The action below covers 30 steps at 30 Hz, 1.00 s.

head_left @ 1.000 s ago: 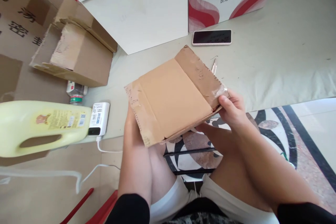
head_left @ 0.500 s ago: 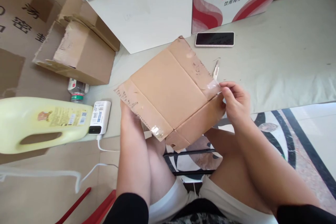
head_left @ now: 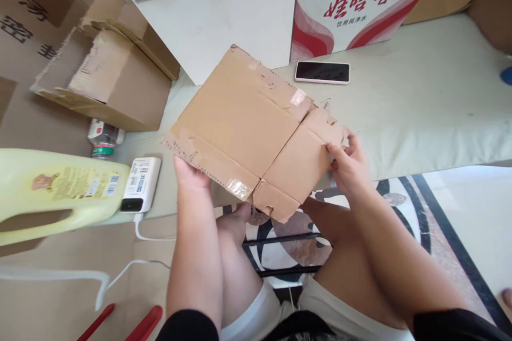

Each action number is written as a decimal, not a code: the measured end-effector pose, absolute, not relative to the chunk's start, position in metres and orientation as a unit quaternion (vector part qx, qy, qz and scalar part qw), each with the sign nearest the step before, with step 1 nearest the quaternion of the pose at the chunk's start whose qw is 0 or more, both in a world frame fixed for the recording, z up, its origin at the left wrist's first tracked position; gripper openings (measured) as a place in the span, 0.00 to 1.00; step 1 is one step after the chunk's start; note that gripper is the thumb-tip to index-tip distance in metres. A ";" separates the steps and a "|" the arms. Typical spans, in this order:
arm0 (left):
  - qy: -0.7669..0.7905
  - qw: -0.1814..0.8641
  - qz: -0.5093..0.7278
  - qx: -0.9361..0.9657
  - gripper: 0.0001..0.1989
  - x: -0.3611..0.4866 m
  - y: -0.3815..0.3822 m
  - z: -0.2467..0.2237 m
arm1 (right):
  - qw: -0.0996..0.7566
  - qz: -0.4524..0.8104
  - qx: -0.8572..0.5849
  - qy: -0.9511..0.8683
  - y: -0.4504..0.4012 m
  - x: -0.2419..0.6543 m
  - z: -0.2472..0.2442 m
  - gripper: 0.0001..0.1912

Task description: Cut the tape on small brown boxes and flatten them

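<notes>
White-and-red cardboard carton (head_left: 348, 24) far right, contents hidden. Creased brown cardboard sheet (head_left: 240, 122) centre: my right hand (head_left: 351, 165) clamped on right flap; left hand (head_left: 192, 174) under left edge, fingers hidden, can't tell closure. Clear green-banded plastic bottle (head_left: 104, 141) left.

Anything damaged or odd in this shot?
Yes: the cardboard piece, held between the left hand and right hand, has ragged, torn edges and shiny patches, probably leftover tape. The cardboard box at left also has ragged, torn flaps. No spill visible.
</notes>
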<state>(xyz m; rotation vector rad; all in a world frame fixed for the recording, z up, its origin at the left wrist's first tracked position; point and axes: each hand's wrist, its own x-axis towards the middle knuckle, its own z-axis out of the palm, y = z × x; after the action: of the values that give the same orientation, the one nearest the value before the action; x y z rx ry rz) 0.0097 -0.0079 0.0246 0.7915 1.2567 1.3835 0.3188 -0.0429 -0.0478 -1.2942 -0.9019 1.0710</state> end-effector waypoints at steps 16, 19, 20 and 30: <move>0.464 0.613 0.607 0.202 0.12 0.011 0.001 0.020 | 0.557 0.535 -0.576 -0.268 -0.085 0.373 -0.003 0.25; 0.473 0.612 0.602 0.200 0.10 0.011 0.000 0.024 | 0.666 0.366 -0.609 -0.224 -0.082 0.432 0.007 0.20; 0.476 0.609 0.601 0.202 0.09 0.011 0.001 0.024 | 0.690 0.307 -0.620 -0.213 -0.081 0.452 0.011 0.17; 0.485 0.622 0.585 0.187 0.10 0.030 0.008 0.025 | 0.610 0.063 -0.724 -0.315 0.050 0.560 0.054 0.10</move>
<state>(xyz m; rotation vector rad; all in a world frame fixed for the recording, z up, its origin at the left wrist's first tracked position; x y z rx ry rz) 0.0296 0.0078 0.0247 0.4298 1.1144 1.3443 0.5597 0.0500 0.0540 -1.6724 -0.7269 0.1462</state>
